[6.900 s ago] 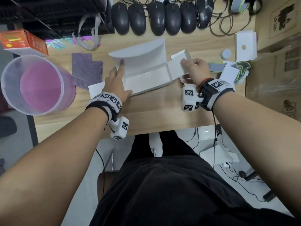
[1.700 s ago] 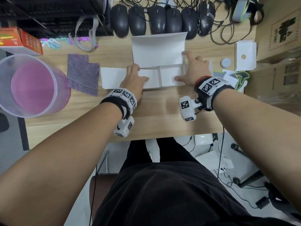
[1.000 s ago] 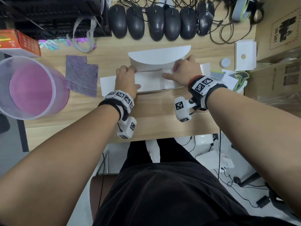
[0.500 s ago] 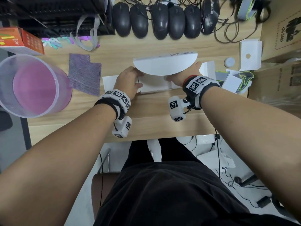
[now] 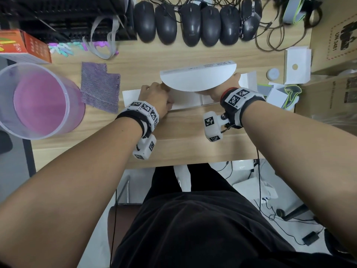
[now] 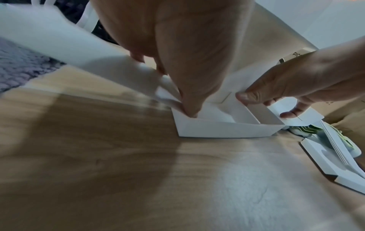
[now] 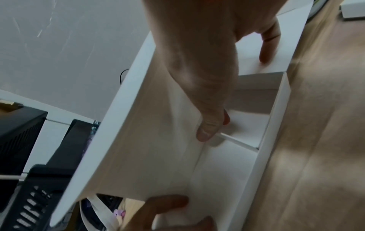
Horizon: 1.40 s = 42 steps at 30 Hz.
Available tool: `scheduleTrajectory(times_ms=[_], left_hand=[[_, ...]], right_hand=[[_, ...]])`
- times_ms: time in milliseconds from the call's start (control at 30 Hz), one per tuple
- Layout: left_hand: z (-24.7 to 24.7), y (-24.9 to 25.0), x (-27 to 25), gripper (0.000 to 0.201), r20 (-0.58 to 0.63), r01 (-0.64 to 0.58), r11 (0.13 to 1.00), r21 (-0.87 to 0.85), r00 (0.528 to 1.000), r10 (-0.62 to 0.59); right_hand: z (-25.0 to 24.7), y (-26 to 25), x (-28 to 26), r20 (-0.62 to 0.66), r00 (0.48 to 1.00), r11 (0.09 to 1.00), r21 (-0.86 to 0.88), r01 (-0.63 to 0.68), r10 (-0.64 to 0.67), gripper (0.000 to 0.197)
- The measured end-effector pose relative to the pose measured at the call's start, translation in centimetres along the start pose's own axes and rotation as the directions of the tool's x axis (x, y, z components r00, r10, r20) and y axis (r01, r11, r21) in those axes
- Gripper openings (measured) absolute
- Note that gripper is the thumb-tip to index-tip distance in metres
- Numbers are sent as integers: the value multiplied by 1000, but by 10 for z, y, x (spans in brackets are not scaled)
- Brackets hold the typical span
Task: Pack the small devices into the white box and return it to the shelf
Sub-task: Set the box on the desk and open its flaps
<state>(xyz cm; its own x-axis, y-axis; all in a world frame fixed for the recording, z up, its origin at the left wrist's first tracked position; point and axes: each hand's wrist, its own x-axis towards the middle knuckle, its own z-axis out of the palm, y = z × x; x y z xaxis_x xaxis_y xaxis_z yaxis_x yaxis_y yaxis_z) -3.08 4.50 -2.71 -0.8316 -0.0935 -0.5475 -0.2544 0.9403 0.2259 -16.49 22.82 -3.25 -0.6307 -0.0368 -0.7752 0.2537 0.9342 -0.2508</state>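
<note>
The white box (image 5: 190, 100) lies open on the wooden desk (image 5: 183, 136), its curved lid (image 5: 197, 78) tipped forward over both hands. My left hand (image 5: 157, 98) grips the box's left end. In the left wrist view its thumb (image 6: 189, 107) presses into the corner of the box (image 6: 227, 129). My right hand (image 5: 220, 91) holds the right end, with its thumb (image 7: 209, 128) on the inner divider of the box (image 7: 227, 171). The compartments that show hold nothing. A small round white device (image 5: 272, 73) and a grey-green device (image 5: 291, 93) lie to the right of the box.
A white insert card with a hole (image 5: 296, 67) and loose white pieces lie at the right, beside a cardboard carton (image 5: 332, 55). A row of black mice (image 5: 193, 22) lines the back. On the left are a purple cloth (image 5: 100, 89), a pink bucket (image 5: 38, 101) and an orange box (image 5: 21, 47).
The lid has swung down from upright towards me and now covers both hands. Both hands slid from the flaps to the box's two ends.
</note>
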Motion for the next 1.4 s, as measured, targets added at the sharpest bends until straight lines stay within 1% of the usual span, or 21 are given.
scheduleTrajectory(times_ms=[33,67,100,167,267,367,433,500,533,600,667,733,800,867,967,1033,1133,1200,1267,1333,1400], left_hand=[[0,-1,1,24,9,-7,999,35,1000,7],[0,-2,2,25,14,-8,998,58,1000,7],[-1,-2,2,26,17,-8,998,64,1000,7],[-4,0,3,24,49,-19,998,67,999,16],[-5,4,4,24,77,-10,999,50,997,6],[-2,8,2,38,38,56,998,3,998,-56],[-6,13,1,38,-50,83,990,-113,995,-89],[-14,19,1,27,-157,117,950,-289,973,-167],[-19,21,2,25,-176,131,929,-345,964,-201],[-23,23,4,26,-174,146,938,-314,963,-208],[-22,23,4,24,-179,115,967,-227,971,-157],[-18,19,3,45,-143,102,975,-196,981,-131],[-13,18,3,70,-101,103,978,-179,987,-123],[-9,17,3,86,-77,124,980,-156,987,-137],[-7,22,6,95,-99,115,984,-133,987,-128],[-9,23,6,89,-139,107,989,-99,983,-120],[-16,24,6,68,-218,156,987,-41,963,-161],[-23,29,6,48,-278,214,976,-24,937,-213],[-31,36,6,32,-337,253,967,-41,907,-252],[-39,44,5,26,-342,240,969,-62,907,-246],[-41,50,4,24,-330,178,978,-108,922,-204]], right_hand=[[-3,0,1,49,999,998,-50,24,-22,61],[-5,1,3,60,997,993,-101,59,-53,62],[-9,0,3,57,995,988,-132,85,-78,69],[-14,-2,3,28,992,975,-179,129,-126,74],[-9,-1,6,-42,991,963,-244,113,-127,79],[-7,1,0,-145,981,964,-248,93,-132,94],[-9,1,-3,-125,981,944,-314,101,-146,93],[-10,-2,-4,-44,976,888,-426,175,-214,81],[-13,-6,-8,13,973,857,-472,210,-231,66],[-18,-8,-8,54,968,831,-503,238,-245,44],[-26,-9,-12,47,950,853,-429,297,-307,39],[-31,-5,-11,-5,928,877,-327,351,-373,54],[-34,-2,-12,-33,915,882,-281,377,-402,84],[-34,-2,-17,-35,896,869,-261,420,-443,104],[-35,3,-20,-27,878,856,-238,458,-477,114],[-36,7,-21,-40,865,851,-202,484,-501,114],[-35,13,-22,-41,845,840,-145,522,-533,108],[-40,15,-24,-15,838,830,-147,538,-546,96],[-54,15,-28,2,827,812,-189,553,-562,69],[-73,17,-35,2,821,803,-206,559,-571,37],[-93,21,-44,-10,821,810,-172,561,-571,23]])
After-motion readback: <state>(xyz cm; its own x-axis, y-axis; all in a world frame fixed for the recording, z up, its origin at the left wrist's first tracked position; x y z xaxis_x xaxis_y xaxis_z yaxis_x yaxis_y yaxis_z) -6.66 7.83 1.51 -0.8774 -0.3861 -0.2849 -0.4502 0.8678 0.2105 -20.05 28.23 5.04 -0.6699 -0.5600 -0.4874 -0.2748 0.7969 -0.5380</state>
